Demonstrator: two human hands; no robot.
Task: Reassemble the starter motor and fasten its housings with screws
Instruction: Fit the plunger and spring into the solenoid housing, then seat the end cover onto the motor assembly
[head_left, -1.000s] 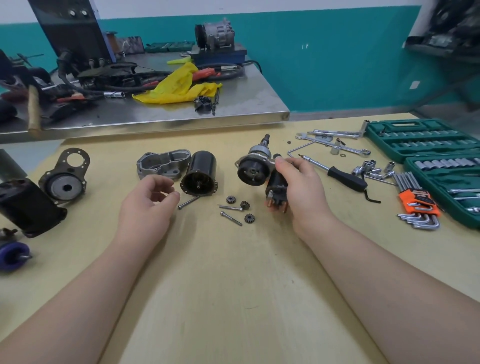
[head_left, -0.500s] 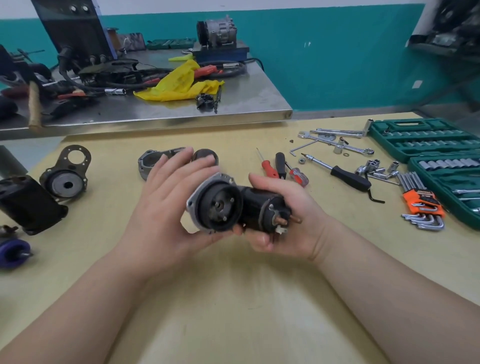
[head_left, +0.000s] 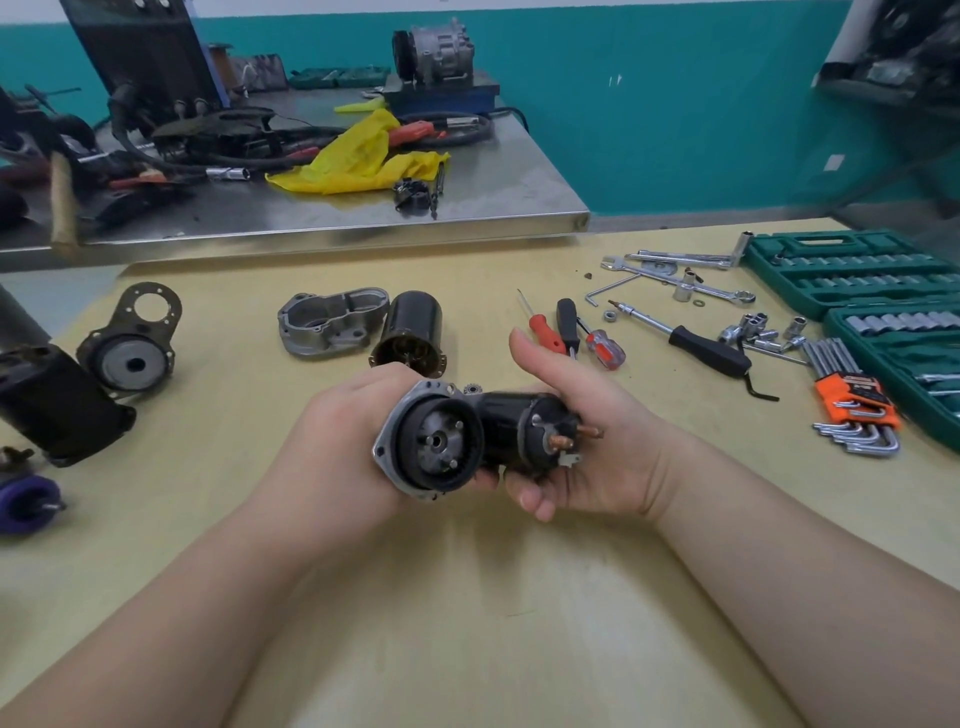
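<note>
1. Black starter motor sub-assembly with grey metal flange and attached black solenoid: held above the yellow table top, near centre, its open round end facing the camera, copper terminals pointing right.
2. Left hand: fingers wrapped behind the flange end, gripping it.
3. Right hand: fingers curled under the solenoid end, thumb raised, clasping it.
4. Black cylindrical motor casing: lying on the table just beyond the hands, open end toward the camera.
5. Grey cast-metal housing cover: touching or just beside the casing, on its left.
6. Small toothed gear: on the table, showing just behind the held assembly.
7. Far green plastic socket case: open, far right; rows of chrome sockets in moulded slots.
8. Near green plastic socket case: open, right edge; a row of chrome sockets and further tools, partly out of view.
9. Orange holder of metal hex keys: on the table, just left of the near case.
10. Black-handled ratchet driver: between the hex keys and two red-handled screwdrivers.
11. Loose chrome spanners and sockets: left of the far case.
</note>
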